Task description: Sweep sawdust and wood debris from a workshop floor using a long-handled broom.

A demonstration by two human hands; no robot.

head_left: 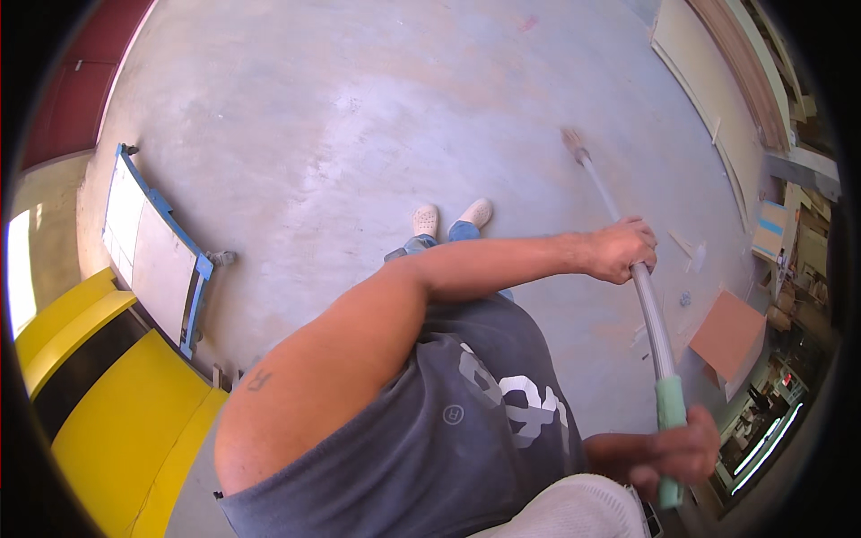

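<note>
A long-handled broom (657, 332) slants across my right side, with a grey pole and a green grip (670, 399) at its near end. Its small reddish-brown head (572, 140) touches or hovers just over the concrete floor; blur hides which. Reaching across my body, my left hand (623, 249) is wrapped round the middle of the pole. Lower down, my right hand (683, 448) is closed around the green grip, slightly smeared by motion.
A white board cart with a blue frame (152, 238) stands on casters at the left, beside a yellow-and-black piece (134, 430). To the right lie wood scraps (682, 242) and a brownish square panel (728, 334). Large sheets (708, 99) lean at the far right, near cluttered shelves.
</note>
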